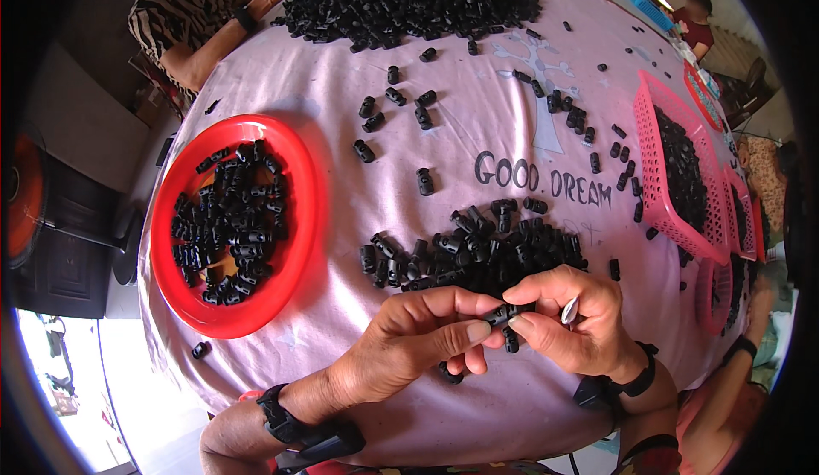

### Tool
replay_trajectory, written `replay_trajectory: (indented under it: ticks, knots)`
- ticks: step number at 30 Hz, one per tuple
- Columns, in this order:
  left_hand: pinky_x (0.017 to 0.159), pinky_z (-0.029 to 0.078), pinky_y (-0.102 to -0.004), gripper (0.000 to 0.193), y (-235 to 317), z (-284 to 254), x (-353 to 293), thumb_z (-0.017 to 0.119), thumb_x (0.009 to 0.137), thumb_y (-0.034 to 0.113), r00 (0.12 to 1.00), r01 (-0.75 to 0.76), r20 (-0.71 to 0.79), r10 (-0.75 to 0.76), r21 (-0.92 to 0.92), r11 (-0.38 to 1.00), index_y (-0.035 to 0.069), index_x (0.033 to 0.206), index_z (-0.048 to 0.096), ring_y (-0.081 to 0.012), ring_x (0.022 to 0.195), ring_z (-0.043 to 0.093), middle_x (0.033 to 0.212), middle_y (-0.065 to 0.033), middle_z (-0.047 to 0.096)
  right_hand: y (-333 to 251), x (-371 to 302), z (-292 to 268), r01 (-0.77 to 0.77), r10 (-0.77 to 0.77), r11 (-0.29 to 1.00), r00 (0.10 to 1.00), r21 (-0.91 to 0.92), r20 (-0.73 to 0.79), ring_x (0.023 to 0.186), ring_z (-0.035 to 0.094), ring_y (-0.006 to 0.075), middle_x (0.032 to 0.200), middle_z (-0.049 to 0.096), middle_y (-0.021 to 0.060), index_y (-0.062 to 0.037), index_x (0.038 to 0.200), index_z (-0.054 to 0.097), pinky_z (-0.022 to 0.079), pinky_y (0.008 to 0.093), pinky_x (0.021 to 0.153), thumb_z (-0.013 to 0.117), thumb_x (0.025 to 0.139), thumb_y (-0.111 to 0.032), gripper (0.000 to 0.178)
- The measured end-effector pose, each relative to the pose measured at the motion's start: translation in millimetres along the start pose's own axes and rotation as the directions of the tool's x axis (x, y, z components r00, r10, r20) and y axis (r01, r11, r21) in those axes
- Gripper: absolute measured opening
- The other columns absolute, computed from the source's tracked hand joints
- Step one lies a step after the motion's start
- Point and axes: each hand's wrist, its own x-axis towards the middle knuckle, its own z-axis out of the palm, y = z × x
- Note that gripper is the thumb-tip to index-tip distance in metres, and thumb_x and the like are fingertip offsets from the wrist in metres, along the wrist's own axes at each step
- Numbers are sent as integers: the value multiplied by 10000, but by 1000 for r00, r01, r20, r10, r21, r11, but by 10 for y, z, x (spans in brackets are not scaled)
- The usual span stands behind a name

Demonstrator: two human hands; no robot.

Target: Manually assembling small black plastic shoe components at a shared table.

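Note:
Low over the near edge of the table, my left hand (pixel 426 332) and my right hand (pixel 573 320) pinch a small black plastic cord lock (pixel 502 313) between them, thumbs and fingertips on its two ends. A shiny, pointed metal tool (pixel 570 310) also sticks out from the fingers of my right hand; its exact kind cannot be made out. Just beyond my hands spreads a pile of similar black cord locks (pixel 478 249). To the left, a round red tray (pixel 310 210) holds many more of them.
A pink patterned cloth (pixel 384 424) covers the table. A large black heap (pixel 409 1) lies at the far side, beside another person's arm (pixel 213 52). Pink plastic baskets (pixel 657 146) with black pieces stand right. Loose pieces (pixel 425 181) are scattered between. More people sit at the right.

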Motion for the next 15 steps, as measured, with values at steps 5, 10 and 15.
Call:
replay_trajectory:
  ticks: [5,10,15]
  knots:
    - [637,469,-206,275,-8,2,9,558,937,136,1000,-22,-8,22,20,1000,39,1194,551,-91,763,618,971,-64,661,2,29,21,53,-53,998,998,30,14,711,656,75,770,662,58,37,1074,595,513,200,615,608,841,47,233]
    - [639,457,-181,306,18,33,-1,560,943,185,1000,-9,27,6,93,996,23,1202,543,-49,756,590,948,-14,650,-69,43,10,36,-37,999,994,7,99,752,667,98,777,648,45,27,1081,594,533,218,641,615,848,17,234]
    - [637,450,-170,327,5,39,3,550,950,209,999,39,18,-42,169,985,23,1219,539,-43,753,589,949,-8,650,-56,29,11,19,-12,998,993,-63,117,742,668,101,763,641,40,18,1072,600,538,222,643,628,847,-6,228]
